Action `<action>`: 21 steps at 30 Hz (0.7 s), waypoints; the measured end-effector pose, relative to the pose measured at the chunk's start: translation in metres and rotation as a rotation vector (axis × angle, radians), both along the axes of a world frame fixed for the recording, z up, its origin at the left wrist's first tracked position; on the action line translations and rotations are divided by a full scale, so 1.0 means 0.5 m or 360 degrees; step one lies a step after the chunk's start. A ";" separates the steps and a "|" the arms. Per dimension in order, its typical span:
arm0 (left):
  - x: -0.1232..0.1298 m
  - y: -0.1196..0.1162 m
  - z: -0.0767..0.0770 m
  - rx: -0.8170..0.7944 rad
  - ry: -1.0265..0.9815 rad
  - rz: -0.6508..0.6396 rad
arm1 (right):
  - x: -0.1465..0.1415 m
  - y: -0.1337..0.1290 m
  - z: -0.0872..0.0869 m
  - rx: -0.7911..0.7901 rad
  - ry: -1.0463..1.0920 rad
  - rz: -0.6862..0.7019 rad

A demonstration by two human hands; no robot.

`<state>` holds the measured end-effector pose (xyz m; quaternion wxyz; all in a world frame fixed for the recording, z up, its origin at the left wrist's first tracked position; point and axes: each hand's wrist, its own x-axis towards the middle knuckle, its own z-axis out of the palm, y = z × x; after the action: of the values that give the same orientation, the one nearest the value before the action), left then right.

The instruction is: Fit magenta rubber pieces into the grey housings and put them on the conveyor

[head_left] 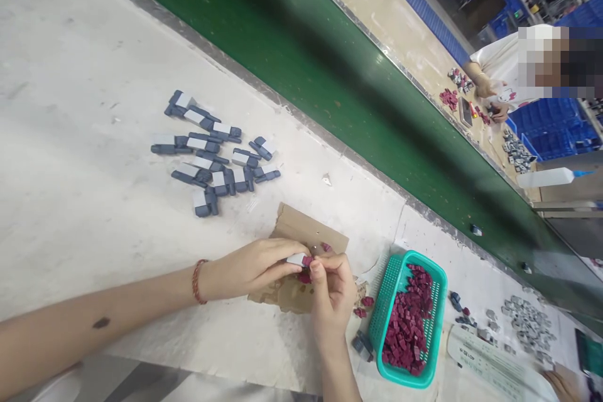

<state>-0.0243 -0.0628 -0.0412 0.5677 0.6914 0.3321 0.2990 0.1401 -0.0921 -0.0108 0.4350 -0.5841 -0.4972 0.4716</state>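
Observation:
Above a piece of brown cardboard (301,226), my two hands meet. Between the fingers of my left hand (264,264) is a small light-grey plastic part (296,258). My right hand (333,292) pinches a small maroon plastic piece (307,260) against the end of that part; its fingertips partly cover the piece. A few more maroon pieces (326,247) lie on the cardboard. Beside my right hand stands a teal plastic basket (439,326) heaped with small maroon parts (407,320).
Several dark-blue and grey assembled parts (195,144) lie spread at the left. A green conveyor belt (301,56) crosses beyond the white table (94,201). Grey parts (527,320) and a labelled glue bottle (494,361) lie right of the basket. A co-worker (513,63) sits across the belt.

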 end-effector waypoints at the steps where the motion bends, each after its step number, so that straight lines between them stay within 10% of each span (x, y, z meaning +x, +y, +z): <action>1: 0.000 -0.001 -0.001 0.0022 0.0010 -0.0009 | 0.005 0.000 0.004 -0.0037 0.0004 0.0037; 16: 0.003 -0.024 -0.010 0.0667 0.0307 -0.0047 | 0.060 -0.021 0.050 0.0111 -0.0308 0.0346; 21: -0.009 -0.015 -0.001 0.0428 0.0609 0.0467 | 0.213 -0.047 0.071 0.0153 -0.1010 -0.0171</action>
<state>-0.0286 -0.0704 -0.0417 0.3483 0.7490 0.4872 0.2835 0.2468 -0.1155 0.0246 0.3097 -0.7061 -0.5982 0.2185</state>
